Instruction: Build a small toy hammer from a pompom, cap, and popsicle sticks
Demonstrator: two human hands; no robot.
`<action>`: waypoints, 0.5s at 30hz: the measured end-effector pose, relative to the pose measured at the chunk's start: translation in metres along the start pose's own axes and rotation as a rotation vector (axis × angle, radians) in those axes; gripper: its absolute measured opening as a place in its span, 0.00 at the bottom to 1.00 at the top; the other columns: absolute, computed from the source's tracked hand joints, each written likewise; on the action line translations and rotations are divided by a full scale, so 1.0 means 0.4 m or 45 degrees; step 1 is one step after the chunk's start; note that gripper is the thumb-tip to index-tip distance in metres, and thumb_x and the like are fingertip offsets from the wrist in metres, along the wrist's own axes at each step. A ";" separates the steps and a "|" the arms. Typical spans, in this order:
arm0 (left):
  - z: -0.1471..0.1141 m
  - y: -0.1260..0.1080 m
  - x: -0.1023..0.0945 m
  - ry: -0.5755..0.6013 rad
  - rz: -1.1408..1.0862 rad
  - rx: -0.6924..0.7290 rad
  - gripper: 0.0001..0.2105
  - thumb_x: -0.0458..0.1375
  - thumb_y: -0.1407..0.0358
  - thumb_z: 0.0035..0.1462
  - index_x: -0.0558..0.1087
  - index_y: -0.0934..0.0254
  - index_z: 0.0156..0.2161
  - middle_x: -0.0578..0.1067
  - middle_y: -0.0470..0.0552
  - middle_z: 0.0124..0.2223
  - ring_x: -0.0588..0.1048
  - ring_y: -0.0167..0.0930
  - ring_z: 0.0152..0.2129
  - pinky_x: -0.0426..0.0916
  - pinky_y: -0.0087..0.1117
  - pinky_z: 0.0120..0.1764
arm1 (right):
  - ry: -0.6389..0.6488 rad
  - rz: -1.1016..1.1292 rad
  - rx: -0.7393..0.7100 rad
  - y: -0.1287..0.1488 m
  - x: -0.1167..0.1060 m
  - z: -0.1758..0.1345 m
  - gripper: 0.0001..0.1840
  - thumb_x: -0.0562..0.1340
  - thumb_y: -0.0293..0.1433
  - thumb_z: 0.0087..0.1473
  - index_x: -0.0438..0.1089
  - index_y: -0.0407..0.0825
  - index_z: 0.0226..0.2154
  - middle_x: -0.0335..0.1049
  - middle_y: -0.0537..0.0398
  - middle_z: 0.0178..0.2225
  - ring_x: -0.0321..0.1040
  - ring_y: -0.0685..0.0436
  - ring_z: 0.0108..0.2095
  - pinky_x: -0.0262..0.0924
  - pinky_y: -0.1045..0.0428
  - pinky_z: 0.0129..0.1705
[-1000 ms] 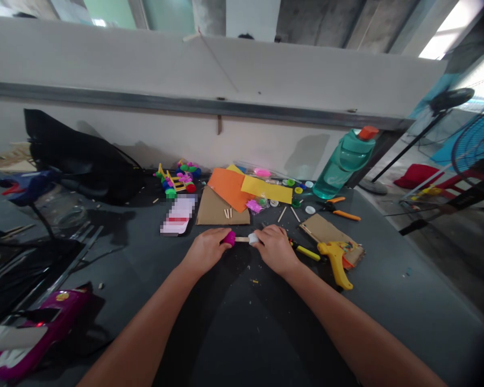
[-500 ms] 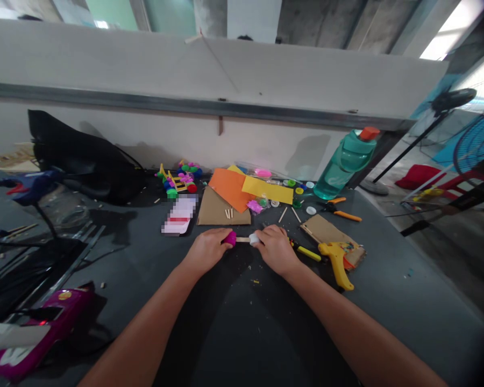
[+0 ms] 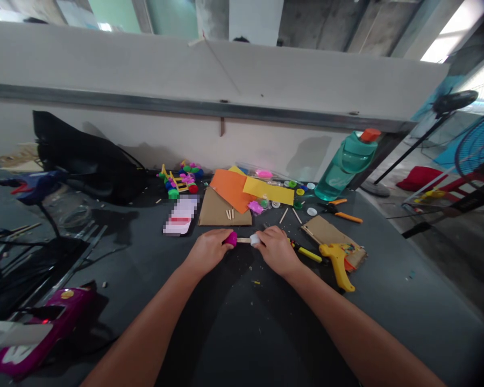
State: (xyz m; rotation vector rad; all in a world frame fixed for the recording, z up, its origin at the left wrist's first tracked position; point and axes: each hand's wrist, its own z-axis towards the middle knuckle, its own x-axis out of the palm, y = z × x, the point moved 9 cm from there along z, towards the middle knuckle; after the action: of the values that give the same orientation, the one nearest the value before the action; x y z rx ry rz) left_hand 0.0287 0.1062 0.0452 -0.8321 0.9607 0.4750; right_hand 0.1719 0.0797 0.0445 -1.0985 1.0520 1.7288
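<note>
Between my fingers a short wooden stick (image 3: 244, 240) runs level, with a magenta bottle cap (image 3: 233, 238) at its left end and a white bottle cap (image 3: 254, 240) at its right end. My left hand (image 3: 210, 248) is closed on the magenta cap. My right hand (image 3: 278, 250) grips the white cap. Just behind them lies a piece of cardboard (image 3: 220, 215) with several small sticks (image 3: 230, 214) on it. Right of my right hand are a yellow-handled cutter (image 3: 310, 255) and a yellow glue gun (image 3: 339, 263).
Orange and yellow sheets (image 3: 230, 188), loose bottle caps (image 3: 312, 212) and orange-handled pliers (image 3: 347, 216) lie at the back. A teal bottle (image 3: 341, 166) stands at back right. Left are a phone (image 3: 181, 215), small cap-wheeled models (image 3: 179, 183), a blue glue gun (image 3: 36, 187) and a magenta power strip (image 3: 60, 317).
The view has shifted very slightly. Both hands keep their hold on the caps at the two ends of the stick, with no other visible difference.
</note>
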 end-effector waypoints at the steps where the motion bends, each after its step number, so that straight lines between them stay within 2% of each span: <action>1: -0.001 0.000 -0.001 0.000 -0.003 -0.006 0.14 0.56 0.67 0.54 0.70 0.60 0.47 0.75 0.51 0.46 0.73 0.34 0.43 0.67 0.35 0.48 | 0.001 -0.001 0.001 0.000 0.001 0.000 0.08 0.60 0.32 0.54 0.69 0.48 0.37 0.69 0.51 0.33 0.59 0.43 0.42 0.51 0.51 0.42; 15: -0.022 0.001 -0.001 -0.041 0.036 -0.015 0.20 0.56 0.65 0.55 0.65 0.62 0.54 0.73 0.55 0.49 0.71 0.36 0.46 0.66 0.38 0.49 | -0.042 -0.067 -0.006 0.007 -0.011 -0.014 0.12 0.58 0.34 0.55 0.68 0.48 0.42 0.70 0.49 0.36 0.59 0.40 0.44 0.49 0.48 0.45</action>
State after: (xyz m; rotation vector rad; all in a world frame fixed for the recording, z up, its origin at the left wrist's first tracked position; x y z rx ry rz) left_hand 0.0237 0.0993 0.0425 -0.8204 0.9412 0.5175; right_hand 0.1721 0.0729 0.0479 -1.0870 0.9909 1.7029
